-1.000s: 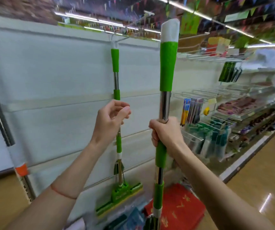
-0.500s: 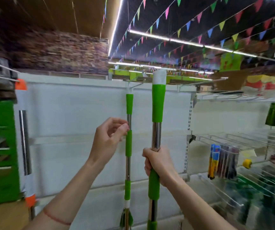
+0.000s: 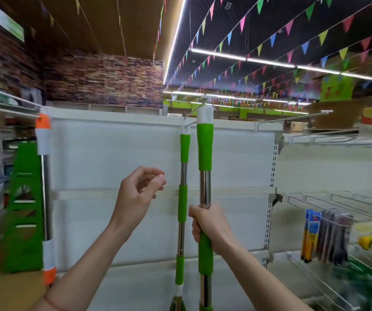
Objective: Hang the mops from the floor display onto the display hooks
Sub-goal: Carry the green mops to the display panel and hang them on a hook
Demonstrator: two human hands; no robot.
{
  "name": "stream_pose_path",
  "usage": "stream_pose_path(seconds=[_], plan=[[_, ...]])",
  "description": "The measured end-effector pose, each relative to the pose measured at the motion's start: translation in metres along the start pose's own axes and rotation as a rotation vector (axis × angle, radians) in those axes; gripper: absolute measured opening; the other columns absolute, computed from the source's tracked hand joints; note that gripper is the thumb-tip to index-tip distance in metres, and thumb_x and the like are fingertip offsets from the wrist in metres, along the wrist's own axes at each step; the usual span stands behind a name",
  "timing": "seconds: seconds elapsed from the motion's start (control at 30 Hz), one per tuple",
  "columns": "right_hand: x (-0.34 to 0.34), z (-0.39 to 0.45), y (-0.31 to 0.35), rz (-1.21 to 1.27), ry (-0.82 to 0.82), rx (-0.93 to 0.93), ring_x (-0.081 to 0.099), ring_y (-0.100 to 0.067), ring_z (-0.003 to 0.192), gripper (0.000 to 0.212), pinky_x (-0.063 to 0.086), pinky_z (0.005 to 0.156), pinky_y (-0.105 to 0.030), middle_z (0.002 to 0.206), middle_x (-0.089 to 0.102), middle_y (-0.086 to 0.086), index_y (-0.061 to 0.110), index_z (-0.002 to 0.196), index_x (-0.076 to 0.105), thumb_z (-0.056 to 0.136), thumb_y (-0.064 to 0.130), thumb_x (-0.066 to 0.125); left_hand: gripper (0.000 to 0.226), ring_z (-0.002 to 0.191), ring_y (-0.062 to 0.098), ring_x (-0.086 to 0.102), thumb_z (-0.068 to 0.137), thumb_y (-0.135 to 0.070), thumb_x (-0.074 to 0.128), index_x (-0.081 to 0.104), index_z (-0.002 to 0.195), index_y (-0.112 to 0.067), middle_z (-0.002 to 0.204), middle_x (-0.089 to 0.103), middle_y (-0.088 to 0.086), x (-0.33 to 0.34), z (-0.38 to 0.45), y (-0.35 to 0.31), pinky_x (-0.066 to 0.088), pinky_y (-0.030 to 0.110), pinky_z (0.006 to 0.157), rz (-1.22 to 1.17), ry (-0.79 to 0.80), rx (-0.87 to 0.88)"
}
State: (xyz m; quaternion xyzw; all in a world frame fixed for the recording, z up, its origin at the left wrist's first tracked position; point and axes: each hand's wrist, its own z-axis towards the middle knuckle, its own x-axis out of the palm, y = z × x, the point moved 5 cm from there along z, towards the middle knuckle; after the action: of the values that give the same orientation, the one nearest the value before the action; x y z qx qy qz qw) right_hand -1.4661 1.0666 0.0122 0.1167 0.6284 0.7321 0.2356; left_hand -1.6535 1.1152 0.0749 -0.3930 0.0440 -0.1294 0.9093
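My right hand (image 3: 209, 225) grips a green-and-steel mop handle (image 3: 205, 151) and holds it upright; its white cap reaches the outer end of a wire display hook (image 3: 195, 110) at the top of the white back panel. Just left of it, a second green mop (image 3: 184, 198) hangs from that hook against the panel. My left hand (image 3: 139, 194) hovers left of the hanging mop with loosely curled fingers, holding nothing and touching nothing. The mop heads are below the frame.
An orange-capped mop (image 3: 45, 198) hangs at the left edge of the white panel (image 3: 113, 158). A green display stand (image 3: 24, 207) is behind it. Another hook (image 3: 292, 118) juts out at upper right. Wire shelves (image 3: 342, 198) with hanging goods fill the right side.
The view has tilted upward, bringing the ceiling and hooks into sight. My left hand has let go of the hanging mop and moved left. The held mop's cap has risen to the hook.
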Motion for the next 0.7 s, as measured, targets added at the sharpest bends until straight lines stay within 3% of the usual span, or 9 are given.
stream_pose_path(seconds=[0.2,0.47,0.7], plan=[[0.010,0.012,0.004,0.023,-0.008,-0.009,0.042,-0.021,0.036,0.026,0.037,0.044,-0.030,0.045,0.046,-0.005,0.015,0.062,0.046,0.082,0.004,0.058,0.016,0.087,0.018,0.074,0.088,-0.031,0.067,0.073,0.098,-0.020,0.088,0.079,0.000,-0.016,0.003,0.004,0.057,0.034,0.077,0.026,-0.019,0.002],[0.002,0.023,0.005,-0.054,-0.098,-0.063,0.049,-0.026,0.042,0.021,0.044,0.053,-0.036,0.048,0.051,-0.013,0.013,0.061,0.053,0.081,0.014,0.059,0.017,0.086,0.017,0.073,0.087,-0.033,0.066,0.073,0.097,-0.021,0.087,0.078,0.000,-0.027,0.007,0.008,0.057,0.033,0.075,0.030,-0.031,0.015],[0.003,0.032,-0.005,-0.044,-0.108,-0.047,0.048,-0.025,0.038,0.013,0.046,0.052,-0.036,0.049,0.050,-0.009,0.010,0.069,0.055,0.082,0.011,0.059,0.016,0.087,0.017,0.074,0.090,-0.030,0.067,0.073,0.099,-0.019,0.090,0.078,0.001,-0.016,0.007,0.004,0.057,0.036,0.078,0.024,0.001,0.030]])
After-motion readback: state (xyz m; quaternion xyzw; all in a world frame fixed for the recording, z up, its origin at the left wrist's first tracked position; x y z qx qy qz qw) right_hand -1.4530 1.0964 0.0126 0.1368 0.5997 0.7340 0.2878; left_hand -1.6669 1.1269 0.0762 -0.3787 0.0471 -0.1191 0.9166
